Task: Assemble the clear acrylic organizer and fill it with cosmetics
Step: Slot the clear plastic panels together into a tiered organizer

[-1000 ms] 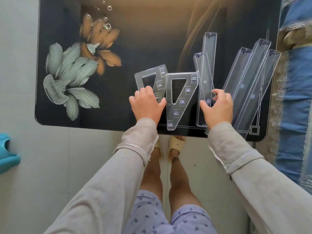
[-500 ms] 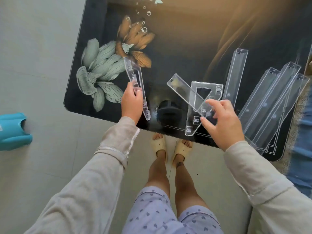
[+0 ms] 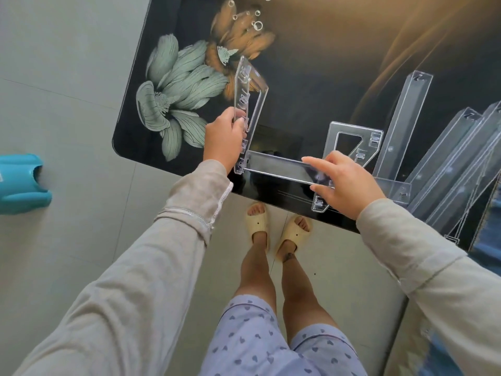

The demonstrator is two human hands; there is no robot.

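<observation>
My left hand (image 3: 222,138) grips a clear acrylic side panel (image 3: 248,104) and holds it upright on edge near the table's front. My right hand (image 3: 343,183) pinches a long clear shelf strip (image 3: 276,166) that lies level, its left end meeting the bottom of the upright panel. A second side panel (image 3: 352,143) with a cut-out lies flat on the table under my right hand. Several more clear shelf strips (image 3: 444,164) lie fanned at the right.
The black glass table (image 3: 311,85) carries a printed flower pattern at its left end, and its front edge runs just below my hands. A blue plastic object (image 3: 21,183) sits on the tiled floor at the left. Blue fabric shows at the far right.
My left hand has stood the side panel more upright. My right hand has swung the shelf strip down to level and brought its left end to the panel's bottom. The view shifted left.
</observation>
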